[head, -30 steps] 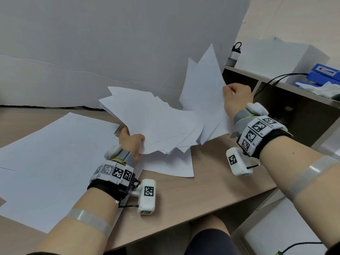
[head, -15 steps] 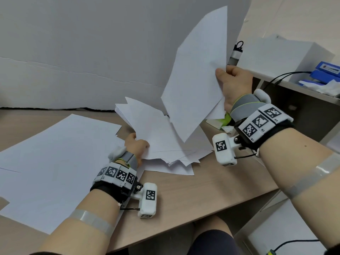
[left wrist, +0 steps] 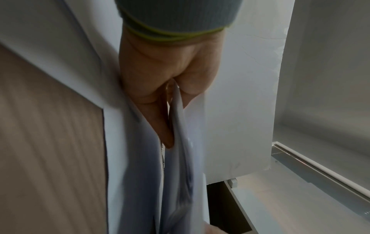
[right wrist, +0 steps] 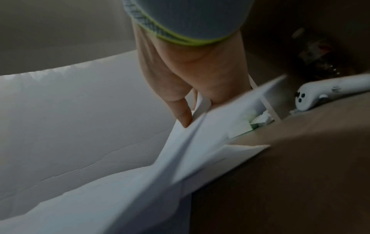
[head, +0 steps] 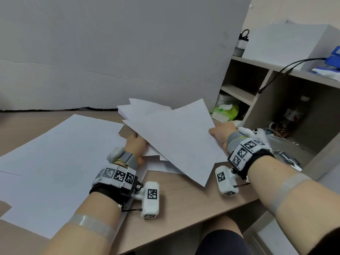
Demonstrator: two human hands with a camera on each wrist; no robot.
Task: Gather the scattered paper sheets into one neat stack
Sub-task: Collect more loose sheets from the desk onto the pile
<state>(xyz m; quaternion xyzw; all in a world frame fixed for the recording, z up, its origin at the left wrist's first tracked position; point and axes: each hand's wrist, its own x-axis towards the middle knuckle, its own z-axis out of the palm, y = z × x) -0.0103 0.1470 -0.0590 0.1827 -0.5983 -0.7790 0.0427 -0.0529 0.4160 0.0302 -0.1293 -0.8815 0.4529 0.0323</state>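
Beige wooden worktop (head: 184,205) carries your fanned bundle of white paper sheets (head: 176,142); your left hand (head: 137,144) pinches its near edge, your right hand (head: 221,132) grips the far-right corner. Misaligned corners could crumple if squeezed together.

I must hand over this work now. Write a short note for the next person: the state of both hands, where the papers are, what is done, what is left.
Left hand: grips the gathered bundle at its near-left edge, thumb on top.
Right hand: pinches the top sheet at its right edge, laying it over the bundle.
Papers: bundle fanned and uneven, above the desk; large sheets lie flat on the left.
Done: most small sheets collected.
Left: release the top sheet, square the edges, set down one neat stack.
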